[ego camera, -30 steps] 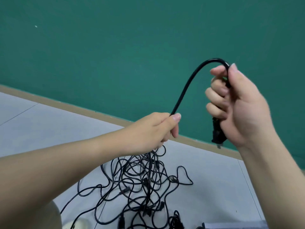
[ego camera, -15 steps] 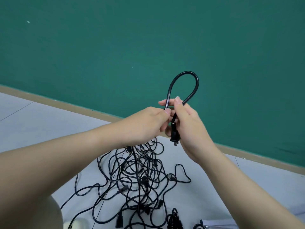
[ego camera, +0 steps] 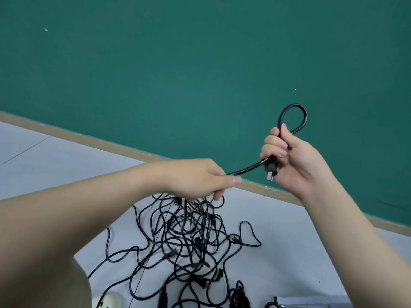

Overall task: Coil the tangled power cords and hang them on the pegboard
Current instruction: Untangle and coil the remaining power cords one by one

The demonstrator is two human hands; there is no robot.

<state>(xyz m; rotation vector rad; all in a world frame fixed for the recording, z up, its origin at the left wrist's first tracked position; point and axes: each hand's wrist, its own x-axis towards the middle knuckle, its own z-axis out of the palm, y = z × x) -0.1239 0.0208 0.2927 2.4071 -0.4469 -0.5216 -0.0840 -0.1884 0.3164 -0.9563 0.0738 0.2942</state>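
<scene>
Above the tangle, right grip clenches a looped cord; left grip pinches it.

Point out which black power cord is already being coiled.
The cord held between both hands: the right hand grips its single loop and plug; the others lie tangled on the floor.

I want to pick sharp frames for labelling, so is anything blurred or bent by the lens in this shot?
Head view: the left hand is slightly motion-smeared at its fingertips, as are the cords just under it; the right hand, the loop and the plug look sharper. The wide lens curves the baseboard. Lighting is even, without glare.
</scene>
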